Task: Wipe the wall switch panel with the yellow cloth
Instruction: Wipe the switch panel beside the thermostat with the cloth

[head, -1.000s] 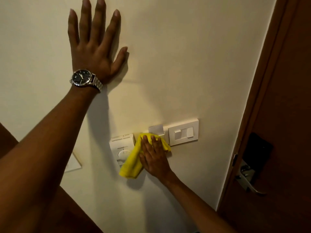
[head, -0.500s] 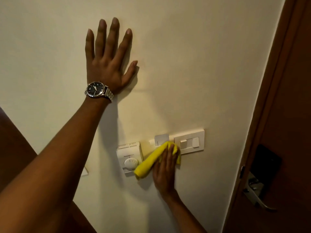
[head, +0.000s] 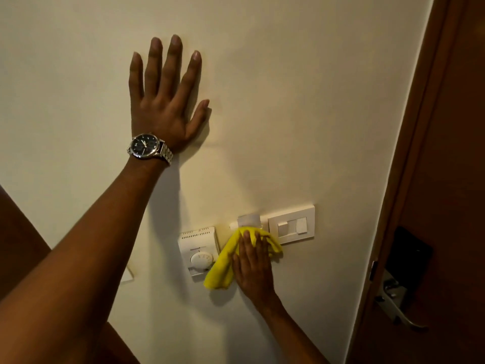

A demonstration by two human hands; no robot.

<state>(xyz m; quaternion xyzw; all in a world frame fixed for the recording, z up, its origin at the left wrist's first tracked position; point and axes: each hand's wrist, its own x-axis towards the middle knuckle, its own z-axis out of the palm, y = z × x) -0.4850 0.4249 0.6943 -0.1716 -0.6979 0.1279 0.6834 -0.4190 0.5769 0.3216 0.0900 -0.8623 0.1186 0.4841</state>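
Dim, warm lighting; soft shadows cast on wall (head: 288,101) below left hand (head: 165,106); wide-angle bending at edges.

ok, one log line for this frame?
step: wiping | right hand: pressing yellow cloth on wall switch panel | left hand: flat on wall

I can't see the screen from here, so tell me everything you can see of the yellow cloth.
The yellow cloth is bright, soft-looking fabric, bunched and folded. The right hand presses it flat against the wall, covering part of it. Its upper end lies over the left part of the switch panel; its lower end hangs beside the thermostat.
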